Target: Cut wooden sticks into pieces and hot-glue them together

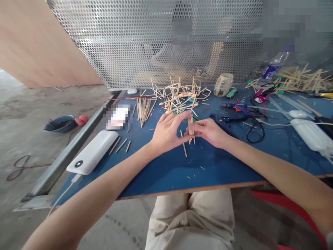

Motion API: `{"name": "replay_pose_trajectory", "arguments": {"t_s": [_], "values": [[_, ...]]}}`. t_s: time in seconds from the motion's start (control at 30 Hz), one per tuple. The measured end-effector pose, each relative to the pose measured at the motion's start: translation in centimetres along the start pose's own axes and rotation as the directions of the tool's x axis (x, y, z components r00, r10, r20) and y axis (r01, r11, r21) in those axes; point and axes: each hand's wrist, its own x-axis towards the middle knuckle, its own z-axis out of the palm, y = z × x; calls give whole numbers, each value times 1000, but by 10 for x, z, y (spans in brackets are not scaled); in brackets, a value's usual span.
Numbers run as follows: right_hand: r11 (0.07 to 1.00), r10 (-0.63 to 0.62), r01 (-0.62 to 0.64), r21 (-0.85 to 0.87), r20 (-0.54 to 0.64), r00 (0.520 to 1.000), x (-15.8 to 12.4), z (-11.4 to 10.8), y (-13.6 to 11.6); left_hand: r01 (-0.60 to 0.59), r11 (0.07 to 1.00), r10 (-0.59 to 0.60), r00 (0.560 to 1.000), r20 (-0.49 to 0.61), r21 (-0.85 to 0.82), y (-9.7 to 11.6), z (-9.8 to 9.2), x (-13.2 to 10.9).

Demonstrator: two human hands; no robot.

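Note:
Between my two hands, a small bundle of thin wooden sticks point(191, 126) stands roughly upright over the blue table point(161, 173). My left hand point(169, 131) curves round its left side, thumb near the lower part and fingertips near the top. From the right, the fingers of my right hand point(208, 132) pinch the bundle at mid-height. A single stick point(184, 144) lies on the table just left of the bundle's lower end. Behind my hands is a loose heap of sticks point(179, 92), and a neater group of sticks point(143, 109) lies to the left.
A white power bank point(92, 152) and several short sticks point(121, 145) are at left. On the right are a blue glue gun point(238, 110), cables, a plastic jar point(223, 85), a bottle point(272, 69) and a white power strip point(312, 135). A perforated metal panel point(130, 45) stands behind.

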Motion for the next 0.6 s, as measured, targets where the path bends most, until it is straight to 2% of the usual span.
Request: {"name": "replay_pose_trajectory", "arguments": {"t_s": [0.33,0.6], "values": [[999,-29,29,-20,-43,999,-2,4,-4,13,997,-16,999,-38,-71,1,2,-1],[993,-73,69,-95,-42,996,-2,5,0,66,992,-65,998,10,-103,-1,3,-2]]}}
